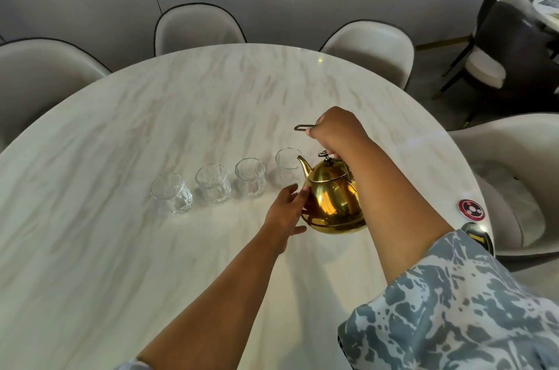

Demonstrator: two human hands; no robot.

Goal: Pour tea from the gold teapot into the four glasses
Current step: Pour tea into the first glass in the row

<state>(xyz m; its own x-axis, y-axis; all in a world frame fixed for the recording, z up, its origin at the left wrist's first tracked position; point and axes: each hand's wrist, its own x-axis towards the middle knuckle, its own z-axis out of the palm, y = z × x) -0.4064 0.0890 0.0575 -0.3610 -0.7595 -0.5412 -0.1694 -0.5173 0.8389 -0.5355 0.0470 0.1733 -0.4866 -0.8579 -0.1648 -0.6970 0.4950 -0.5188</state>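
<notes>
A gold teapot is held just above the marble table, its spout pointing left towards the rightmost glass. My right hand grips the teapot's wire handle from above. Against the pot's lower left side rests my left hand, fingers spread. A row of clear glasses runs to the left: a second glass, a third glass and the leftmost glass. All look empty. No tea is flowing from the spout.
Pale upholstered chairs ring the far and right sides of the table. A round red-and-white disc lies near the table's right edge, with a dark object just below it. Dark chairs stand at the far right.
</notes>
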